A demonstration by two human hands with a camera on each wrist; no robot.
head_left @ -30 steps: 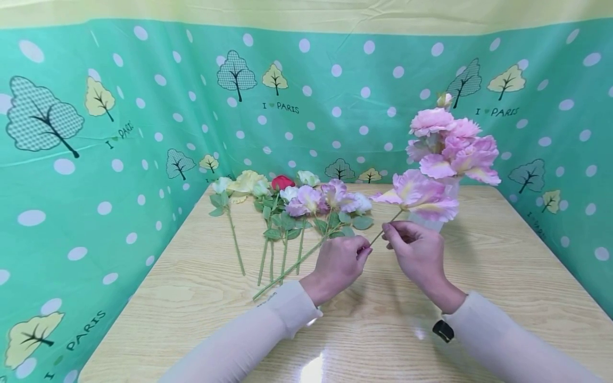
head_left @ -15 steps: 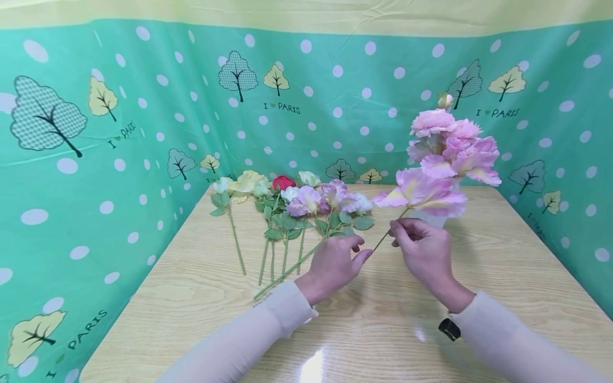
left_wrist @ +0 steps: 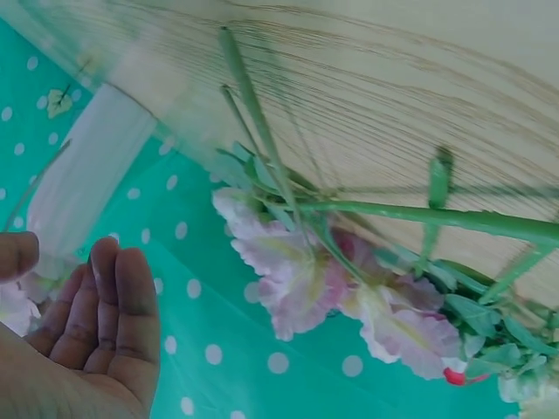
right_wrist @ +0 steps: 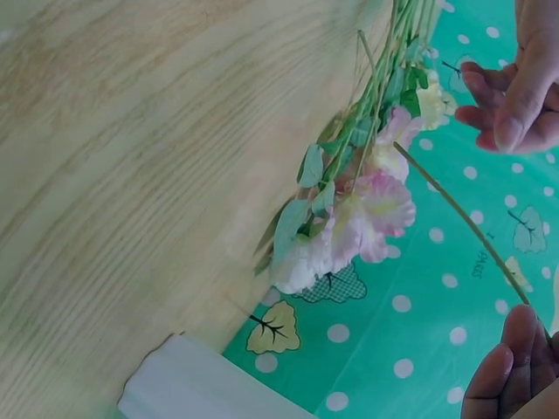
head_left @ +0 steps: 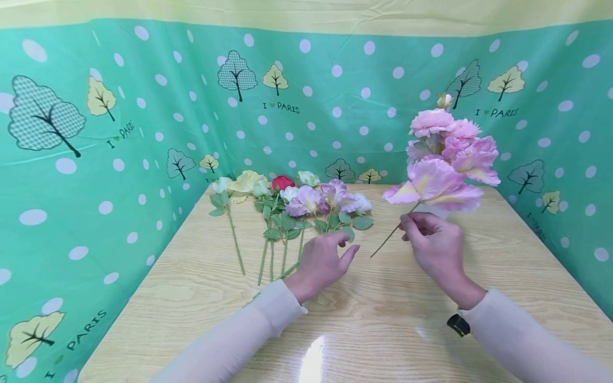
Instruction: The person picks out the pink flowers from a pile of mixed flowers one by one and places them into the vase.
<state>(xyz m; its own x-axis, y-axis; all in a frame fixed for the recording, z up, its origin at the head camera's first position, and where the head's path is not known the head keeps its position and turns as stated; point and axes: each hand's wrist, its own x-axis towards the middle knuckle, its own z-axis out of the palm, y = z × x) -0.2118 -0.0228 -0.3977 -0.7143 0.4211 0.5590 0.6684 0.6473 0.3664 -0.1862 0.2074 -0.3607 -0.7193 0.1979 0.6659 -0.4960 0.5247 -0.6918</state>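
Note:
My right hand [head_left: 436,242] pinches the thin stem [head_left: 389,239] of a large pink flower [head_left: 433,186] with ruffled, yellow-streaked petals. Its stem slants down to the left and ends in the air above the table. To the left, my left hand [head_left: 321,260] is held off the stem with its fingers relaxed and thumb apart; the left wrist view shows its palm [left_wrist: 96,349] bare. Behind the held flower, a bunch of pink flowers [head_left: 445,127] rises from a whitish vase [left_wrist: 92,166], largely covered by petals and the right hand in the head view.
Several cut flowers lie on the wooden table [head_left: 191,319], left of centre: white, yellow, lilac [head_left: 306,201] and a red rose [head_left: 283,183]. Their green stems [head_left: 235,242] point toward me. A green dotted curtain [head_left: 287,127] encloses the table's back and sides.
My left hand has let go of the stem's lower end and drawn back left. My right hand has moved right and slightly up with the pink flower, closer in front of the bunch.

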